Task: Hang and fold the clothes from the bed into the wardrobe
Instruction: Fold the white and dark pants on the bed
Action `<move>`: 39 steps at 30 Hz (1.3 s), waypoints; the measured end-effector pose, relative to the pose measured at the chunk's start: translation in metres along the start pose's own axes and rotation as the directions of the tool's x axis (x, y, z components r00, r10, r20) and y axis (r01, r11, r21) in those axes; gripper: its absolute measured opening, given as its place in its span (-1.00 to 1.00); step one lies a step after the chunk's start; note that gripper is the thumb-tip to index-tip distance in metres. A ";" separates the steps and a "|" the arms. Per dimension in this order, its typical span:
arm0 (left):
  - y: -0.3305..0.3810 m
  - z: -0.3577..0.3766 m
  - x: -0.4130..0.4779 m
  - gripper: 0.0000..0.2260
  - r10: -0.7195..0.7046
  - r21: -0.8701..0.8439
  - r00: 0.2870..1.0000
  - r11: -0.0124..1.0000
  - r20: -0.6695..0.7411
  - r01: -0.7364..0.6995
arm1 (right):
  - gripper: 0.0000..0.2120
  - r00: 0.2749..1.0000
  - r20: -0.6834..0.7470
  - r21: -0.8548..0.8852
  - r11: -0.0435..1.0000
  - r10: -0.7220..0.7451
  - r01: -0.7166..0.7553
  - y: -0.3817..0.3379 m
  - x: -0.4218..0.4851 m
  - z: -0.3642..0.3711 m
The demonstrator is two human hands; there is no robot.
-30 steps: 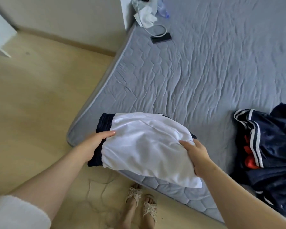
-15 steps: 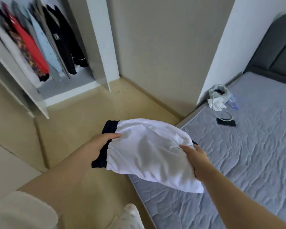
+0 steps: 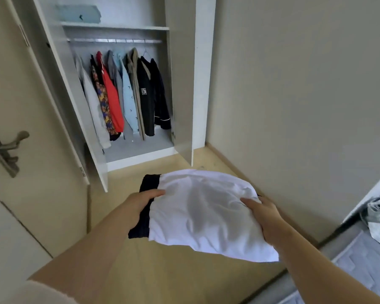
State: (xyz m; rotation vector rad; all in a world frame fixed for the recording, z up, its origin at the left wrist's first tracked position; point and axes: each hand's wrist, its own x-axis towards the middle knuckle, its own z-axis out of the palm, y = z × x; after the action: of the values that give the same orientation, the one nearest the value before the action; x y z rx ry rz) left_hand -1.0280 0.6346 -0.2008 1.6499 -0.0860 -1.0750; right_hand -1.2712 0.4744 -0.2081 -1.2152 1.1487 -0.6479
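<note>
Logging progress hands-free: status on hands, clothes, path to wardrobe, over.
Left hand, right hand gripping folded white garment over dark garment. Wardrobe ahead, doors open. No obstacle seen on floor between.

Hands: 2, left hand (image 3: 140, 205) and right hand (image 3: 266, 216), lower centre.
Folded garments held: 2, white top (image 3: 206, 216) over dark piece (image 3: 149, 183).
Hung clothes (image 3: 127, 95), upper centre: about 8; overlap blurs the count.
Rail (image 3: 114, 40): 1.
Wardrobe doors: 2, left door (image 3: 75, 106), right door (image 3: 180, 84).
Folded blue item (image 3: 78, 14) on top shelf (image 3: 119, 27): 1.
Door handle (image 3: 7, 148), left edge: 1.
</note>
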 end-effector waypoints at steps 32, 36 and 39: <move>0.488 -0.123 0.373 -0.62 0.300 -0.156 0.897 0.919 -0.324 -0.363 | -0.94 0.817 0.406 0.091 0.908 -0.409 0.409 -0.368 0.491 0.402; 0.543 -0.150 0.423 -0.70 0.347 -0.149 0.866 0.895 -0.360 -0.421 | -0.86 0.798 0.429 0.098 0.900 -0.424 0.425 -0.406 0.551 0.466; 0.594 -0.175 0.466 -0.72 0.388 -0.140 0.848 0.877 -0.361 -0.461 | -0.75 0.786 0.431 0.106 0.890 -0.442 0.443 -0.441 0.597 0.518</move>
State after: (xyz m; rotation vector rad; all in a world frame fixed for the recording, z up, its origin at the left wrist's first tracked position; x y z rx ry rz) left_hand -0.3695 0.2764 -0.0047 1.4876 -0.1086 -0.4465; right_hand -0.5119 0.0196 -0.0181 -1.5574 0.4719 -0.6663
